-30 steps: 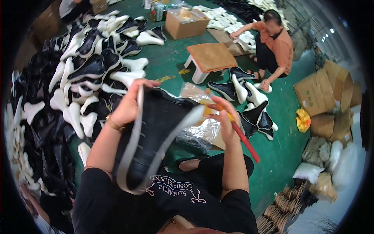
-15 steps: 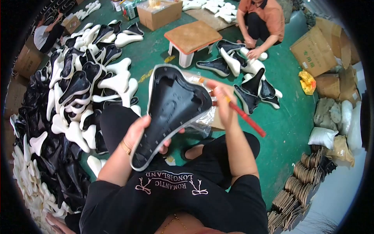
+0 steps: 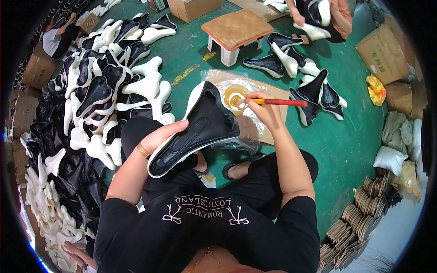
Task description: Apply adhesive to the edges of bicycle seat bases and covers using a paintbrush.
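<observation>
My left hand (image 3: 160, 135) grips a bicycle saddle piece (image 3: 203, 127) by its narrow end, thumb over the rim. Its hollow black inside faces up, tilted, with a white outer edge. My right hand (image 3: 267, 113) is closed around a brush (image 3: 286, 103) with a red and yellow handle. The brush's tip reaches into a round tub (image 3: 226, 98) of amber, glue-like liquid, just right of the saddle piece's wide end. Beneath the tub lie clear plastic film (image 3: 248, 144) and a cardboard sheet (image 3: 276, 93).
A big heap of black and white saddle pieces (image 3: 98, 98) fills the left. More saddle pieces (image 3: 314, 86) lie ahead right, near a co-worker (image 3: 341, 20) handling some. A low stool (image 3: 236, 28) stands ahead. Stacked brown slats (image 3: 348, 214) and cartons (image 3: 381, 54) line the right side.
My right hand has moved from the saddle piece's wide end to the tub, bringing the brush tip into it. The saddle piece has turned and tilted. The co-worker has lifted saddle pieces.
</observation>
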Motion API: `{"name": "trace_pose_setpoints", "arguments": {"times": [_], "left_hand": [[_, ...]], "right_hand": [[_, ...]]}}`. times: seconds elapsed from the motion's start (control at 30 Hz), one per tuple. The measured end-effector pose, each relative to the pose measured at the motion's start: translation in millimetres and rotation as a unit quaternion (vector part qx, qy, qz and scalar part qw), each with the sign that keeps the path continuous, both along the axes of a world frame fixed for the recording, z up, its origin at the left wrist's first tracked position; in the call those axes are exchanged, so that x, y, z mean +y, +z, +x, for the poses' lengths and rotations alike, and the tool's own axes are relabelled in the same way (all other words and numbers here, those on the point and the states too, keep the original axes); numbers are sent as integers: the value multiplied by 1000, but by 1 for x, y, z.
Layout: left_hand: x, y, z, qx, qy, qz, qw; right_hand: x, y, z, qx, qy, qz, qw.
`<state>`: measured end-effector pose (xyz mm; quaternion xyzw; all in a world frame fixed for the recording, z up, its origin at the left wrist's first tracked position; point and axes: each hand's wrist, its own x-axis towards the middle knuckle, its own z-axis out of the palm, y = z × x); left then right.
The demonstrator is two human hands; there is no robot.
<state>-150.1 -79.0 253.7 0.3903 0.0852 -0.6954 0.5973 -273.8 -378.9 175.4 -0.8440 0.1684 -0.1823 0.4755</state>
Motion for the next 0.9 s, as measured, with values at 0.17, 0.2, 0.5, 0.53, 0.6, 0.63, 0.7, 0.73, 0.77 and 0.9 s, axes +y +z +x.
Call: {"name": "trace_pose_setpoints", "arguments": {"times": [0.17,0.2,0.5,0.53,0.6,0.63,0.7,0.73,0.77,0.9], "left_hand": [[-11,-8,3,-22,7,20,1000],[-11,-10,5,-23,-7,0,1000],[-23,-1,3,-38,27,17,999],[-24,0,4,-36,26,18,999],[-25,5,5,-51,13,-7,999],[-24,2,8,-79,-5,-37,996],[-25,3,9,-129,-16,-61,990],[-27,2,9,-178,-27,-86,980],[-27,5,10,-201,-57,-96,973],[-25,1,14,-334,-71,-116,933]], "right_hand": [[-10,42,-13,-106,-56,284,951],[-8,48,-15,-120,-44,299,946],[-8,57,-19,-89,64,147,983],[-3,60,-18,-125,46,122,984],[0,64,-14,-152,50,81,984],[-4,68,-17,-109,80,65,989],[-13,70,-25,-40,115,34,992],[-12,71,-25,-40,115,36,992],[-9,73,-26,-49,102,26,993],[-6,68,-27,1,69,87,994]]}}
